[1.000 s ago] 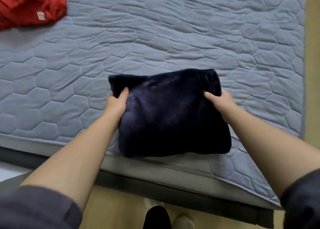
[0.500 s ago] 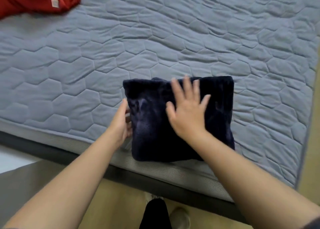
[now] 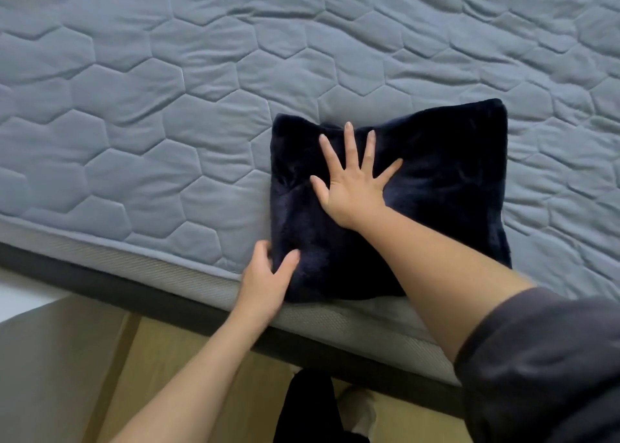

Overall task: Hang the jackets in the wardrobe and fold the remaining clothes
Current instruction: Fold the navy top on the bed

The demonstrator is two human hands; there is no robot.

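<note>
Scene: head-cam view looking down at a grey quilted mattress (image 3: 161, 113) w/ hexagon stitching. You stand at its near edge.
Task item: one navy plush garment (image 3: 446, 174), folded into a compact, roughly square bundle. It lies on the mattress at the near edge, right of centre.
Progress: this piece looks as good as folded, prob. only smoothing left. No jackets, wardrobe or other clothes in view, so can't tell how much of the rest is done.
Right hand (image 3: 352, 187): flat on top of the bundle, palm down, fingers straight & spread wide. It presses the left-centre part and grasps nothing.
Left hand (image 3: 265, 281): at the bundle's near-left corner, thumb on top, fingers curled round the edge, pinching the fabric.
Arms: both reach fwd over the bed edge. Your right forearm crosses the bundle's near side; a dark grey sleeve (image 3: 543, 369) covers the upper arm, forearm bare.
Below: tan floor (image 3: 188, 369) at your feet.
</note>
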